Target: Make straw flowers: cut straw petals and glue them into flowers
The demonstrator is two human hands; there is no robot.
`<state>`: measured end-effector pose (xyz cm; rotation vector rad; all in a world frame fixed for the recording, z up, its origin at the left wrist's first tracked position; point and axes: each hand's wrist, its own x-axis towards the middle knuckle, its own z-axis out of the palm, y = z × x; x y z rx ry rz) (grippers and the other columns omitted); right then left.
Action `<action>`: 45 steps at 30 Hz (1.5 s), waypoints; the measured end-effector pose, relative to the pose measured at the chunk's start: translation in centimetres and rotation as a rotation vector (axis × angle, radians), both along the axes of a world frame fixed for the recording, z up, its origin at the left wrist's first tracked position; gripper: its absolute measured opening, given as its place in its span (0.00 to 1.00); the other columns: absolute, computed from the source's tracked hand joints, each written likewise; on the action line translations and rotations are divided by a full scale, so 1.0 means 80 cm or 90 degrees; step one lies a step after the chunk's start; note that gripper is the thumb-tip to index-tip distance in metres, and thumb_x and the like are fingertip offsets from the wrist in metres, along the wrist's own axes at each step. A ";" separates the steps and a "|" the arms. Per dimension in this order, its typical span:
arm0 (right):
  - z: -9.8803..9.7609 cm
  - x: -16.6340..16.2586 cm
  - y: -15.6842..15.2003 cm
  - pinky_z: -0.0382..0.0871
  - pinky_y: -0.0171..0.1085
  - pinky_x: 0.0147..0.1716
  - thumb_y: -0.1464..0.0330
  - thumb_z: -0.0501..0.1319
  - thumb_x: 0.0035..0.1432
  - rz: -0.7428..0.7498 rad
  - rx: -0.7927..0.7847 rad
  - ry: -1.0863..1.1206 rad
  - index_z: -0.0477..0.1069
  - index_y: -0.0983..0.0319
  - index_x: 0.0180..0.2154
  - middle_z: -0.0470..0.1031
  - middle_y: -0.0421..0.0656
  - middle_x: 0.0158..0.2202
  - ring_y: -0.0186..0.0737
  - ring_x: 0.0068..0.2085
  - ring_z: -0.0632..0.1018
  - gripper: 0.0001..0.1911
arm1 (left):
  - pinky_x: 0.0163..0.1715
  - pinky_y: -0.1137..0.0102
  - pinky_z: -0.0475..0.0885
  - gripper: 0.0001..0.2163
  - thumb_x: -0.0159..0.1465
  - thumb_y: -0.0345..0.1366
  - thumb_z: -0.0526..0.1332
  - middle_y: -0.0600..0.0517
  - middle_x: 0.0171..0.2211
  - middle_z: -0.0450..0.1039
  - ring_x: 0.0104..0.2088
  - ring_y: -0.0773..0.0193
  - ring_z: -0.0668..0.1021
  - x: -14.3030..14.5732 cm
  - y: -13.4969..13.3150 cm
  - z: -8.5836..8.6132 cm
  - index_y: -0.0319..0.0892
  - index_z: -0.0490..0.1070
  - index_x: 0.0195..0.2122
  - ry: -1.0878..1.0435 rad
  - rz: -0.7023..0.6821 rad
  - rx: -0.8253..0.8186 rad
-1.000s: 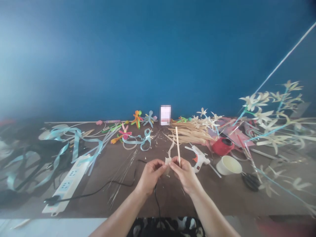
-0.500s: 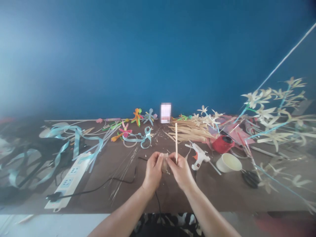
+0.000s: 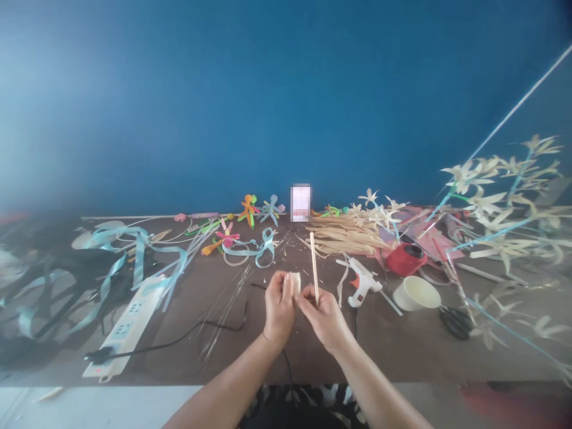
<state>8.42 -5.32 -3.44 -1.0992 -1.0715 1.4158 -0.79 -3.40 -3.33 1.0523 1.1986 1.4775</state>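
Above the middle of the brown table my two hands meet. My right hand is closed round the lower end of a thin wooden stick that stands nearly upright. My left hand pinches a small pale strip of leaf or paper, pressed against the right hand's fingertips. A white glue gun lies just right of my hands, a black cord runs under them.
A white cup, red spool and black scissors lie to the right, with pale leaf flowers on blue stems. A pile of dried strips sits behind. Left: a power strip, blue ribbons. Pipe-cleaner figures stand by the blue wall.
My hands have drawn closer together and shifted slightly left. The stick now leans a little left, and the pale strip has been gathered up into my left fingers.
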 end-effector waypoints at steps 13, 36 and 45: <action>-0.009 0.006 0.001 0.40 0.28 0.13 0.62 0.59 0.49 0.006 -0.042 0.107 0.64 0.64 0.28 0.53 0.31 0.15 0.23 0.15 0.51 0.10 | 0.19 0.77 0.56 0.14 0.58 0.41 0.51 0.59 0.16 0.51 0.18 0.74 0.57 0.002 -0.003 0.001 0.41 0.54 0.19 0.010 -0.030 -0.006; -0.013 0.014 0.027 0.50 0.26 0.11 0.64 0.63 0.44 -0.058 -0.174 0.346 0.62 0.62 0.24 0.57 0.31 0.13 0.24 0.13 0.58 0.12 | 0.16 0.77 0.56 0.13 0.55 0.44 0.55 0.58 0.15 0.57 0.16 0.74 0.60 0.007 -0.008 0.005 0.38 0.62 0.22 -0.074 -0.224 -0.101; -0.015 0.012 0.013 0.40 0.27 0.12 0.61 0.61 0.46 -0.050 -0.055 0.116 0.63 0.64 0.24 0.53 0.31 0.13 0.23 0.14 0.52 0.13 | 0.16 0.78 0.54 0.11 0.52 0.41 0.59 0.59 0.15 0.58 0.15 0.75 0.59 -0.007 0.001 -0.002 0.39 0.62 0.21 -0.099 -0.153 -0.110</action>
